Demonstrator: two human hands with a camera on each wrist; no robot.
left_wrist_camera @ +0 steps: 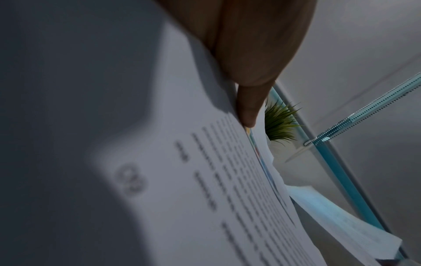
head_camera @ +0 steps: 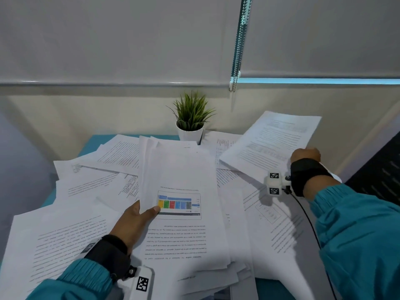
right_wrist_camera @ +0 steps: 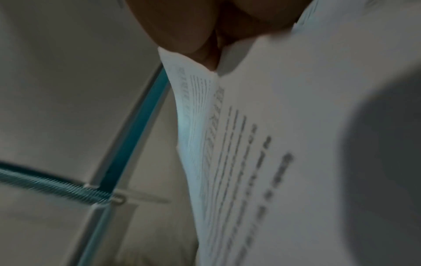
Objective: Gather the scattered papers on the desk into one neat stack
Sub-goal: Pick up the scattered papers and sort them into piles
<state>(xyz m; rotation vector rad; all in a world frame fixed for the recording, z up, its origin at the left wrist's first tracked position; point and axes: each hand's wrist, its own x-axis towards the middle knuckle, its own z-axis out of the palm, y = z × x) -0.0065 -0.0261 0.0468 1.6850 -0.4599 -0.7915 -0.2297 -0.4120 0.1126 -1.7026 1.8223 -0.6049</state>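
Note:
A thick sheaf of papers (head_camera: 184, 202) with a coloured chart on its top page lies over the middle of the desk. My left hand (head_camera: 138, 217) grips its left edge, thumb on top beside the chart; the left wrist view shows the thumb (left_wrist_camera: 248, 100) pressed on the sheaf (left_wrist_camera: 205, 180). My right hand (head_camera: 305, 154) pinches the near right corner of a printed sheet (head_camera: 270, 144) lifted above the desk at the right. In the right wrist view the fingers (right_wrist_camera: 182, 27) pinch that sheet (right_wrist_camera: 296, 144). More loose pages (head_camera: 65, 234) lie scattered around.
A small potted plant (head_camera: 191, 120) in a white pot stands at the back middle of the teal desk (head_camera: 97, 139). A wall and a roller blind with a bead chain (head_camera: 239, 44) rise behind. A dark chair back (head_camera: 381, 169) is at the far right.

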